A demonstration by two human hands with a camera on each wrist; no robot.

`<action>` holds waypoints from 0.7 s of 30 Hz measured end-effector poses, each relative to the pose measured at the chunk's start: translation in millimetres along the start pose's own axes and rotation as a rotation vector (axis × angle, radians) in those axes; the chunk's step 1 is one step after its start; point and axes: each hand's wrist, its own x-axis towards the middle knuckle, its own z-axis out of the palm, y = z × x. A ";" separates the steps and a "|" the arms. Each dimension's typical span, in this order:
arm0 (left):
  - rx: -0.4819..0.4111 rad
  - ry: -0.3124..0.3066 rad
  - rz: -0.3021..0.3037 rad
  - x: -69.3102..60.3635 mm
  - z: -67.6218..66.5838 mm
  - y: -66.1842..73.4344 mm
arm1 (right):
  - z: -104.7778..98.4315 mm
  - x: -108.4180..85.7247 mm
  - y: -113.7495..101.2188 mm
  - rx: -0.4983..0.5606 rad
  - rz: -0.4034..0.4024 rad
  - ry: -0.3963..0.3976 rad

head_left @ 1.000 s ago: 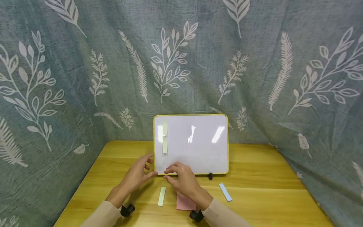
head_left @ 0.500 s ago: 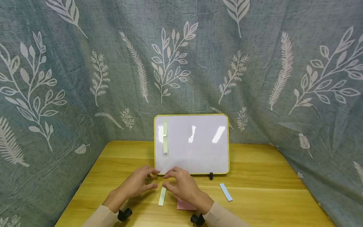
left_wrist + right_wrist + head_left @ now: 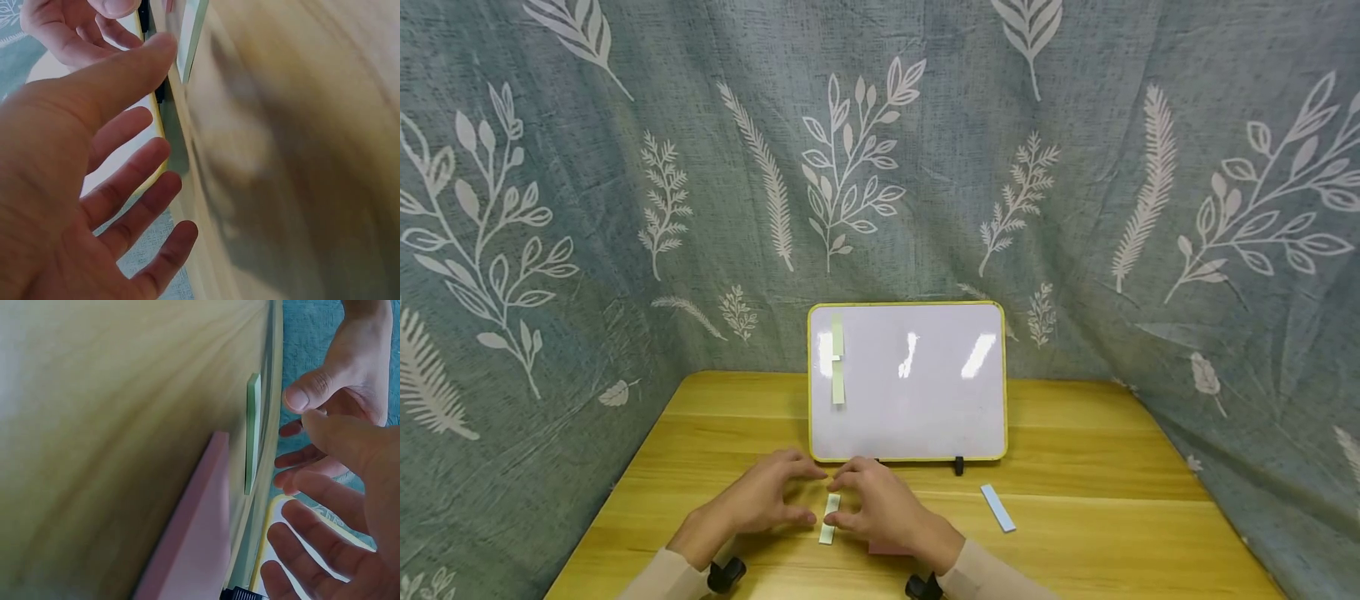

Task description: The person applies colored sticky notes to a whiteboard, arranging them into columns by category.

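Observation:
A narrow pad of green sticky notes (image 3: 827,532) lies on the table, between and below my two hands. My left hand (image 3: 767,493) hovers to its left, fingers spread and loosely bent, holding nothing. Over the pad's right side comes my right hand (image 3: 880,504), also with nothing in its fingers. Partly under the right hand is a pink sticky-note pad (image 3: 197,544). Behind both hands stands a whiteboard (image 3: 917,400) with a yellow frame. Two green strips are stuck on its left side, an upper strip (image 3: 838,335) and a lower strip (image 3: 838,388).
A narrow blue sticky-note pad (image 3: 997,508) lies to the right on the wooden table (image 3: 1097,500). A black foot (image 3: 958,466) supports the whiteboard's lower edge. Patterned grey-green cloth (image 3: 917,192) hangs behind and along the sides.
Both hands have drawn back from the whiteboard's lower left corner and come down over the green pad. The stuck strips and the blue pad have stayed put.

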 end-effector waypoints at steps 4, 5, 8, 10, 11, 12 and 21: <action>-0.002 -0.020 -0.001 -1.1 3.8 0.1 | 1.1 -3.5 -0.8 -0.023 0.013 -0.056; 0.002 -0.025 -0.002 -1.1 4.9 0.0 | 1.7 -4.5 -0.8 -0.030 0.017 -0.065; 0.011 -0.027 0.002 -0.3 7.7 -0.2 | 3.3 -6.1 -0.6 -0.061 0.003 -0.070; 0.018 -0.026 0.009 0.4 9.6 -0.2 | 4.3 -6.8 -0.4 -0.073 -0.010 -0.064; 0.018 -0.027 0.015 0.8 10.3 0.2 | 4.7 -7.2 -0.4 -0.077 -0.014 -0.062; 0.020 -0.026 0.022 1.0 11.0 0.5 | 5.0 -7.6 -0.5 -0.079 -0.016 -0.062; 0.053 -0.018 0.025 -0.3 17.7 2.5 | 7.3 -10.5 -5.0 -0.125 -0.008 -0.090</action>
